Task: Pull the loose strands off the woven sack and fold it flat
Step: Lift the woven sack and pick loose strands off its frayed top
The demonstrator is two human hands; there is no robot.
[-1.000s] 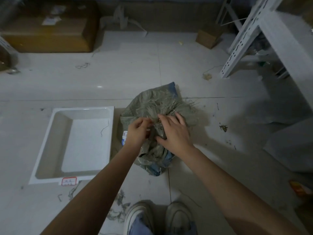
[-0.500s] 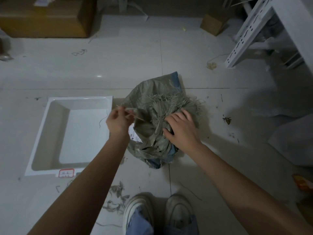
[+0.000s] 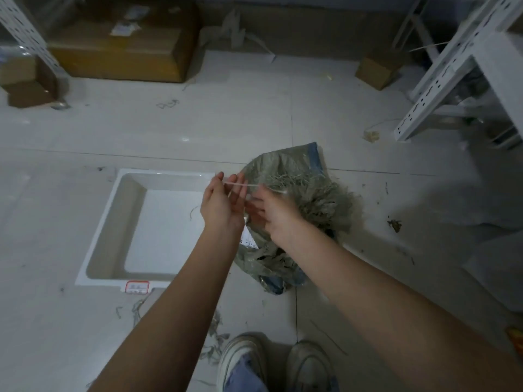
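A crumpled grey-green woven sack (image 3: 308,193) with a frayed, tangled edge and a blue stripe lies on the tiled floor. A pale loose strand (image 3: 240,184) stretches taut between my two hands, just left of the sack. My left hand (image 3: 222,202) pinches the strand's left end above the white tray's right rim. My right hand (image 3: 273,209) pinches the strand's other end, over the sack's left part. A white label shows on the sack below my hands.
A shallow white tray (image 3: 113,222) with a thread inside lies left of the sack. Pulled strands (image 3: 215,335) litter the floor by my shoes (image 3: 277,363). Cardboard boxes (image 3: 124,43) stand at the back, a white metal rack (image 3: 452,66) at the right.
My left hand pulled a strand leftward away from the sack. My right hand lifted off the sack and now grips the same strand, stretching it tight.
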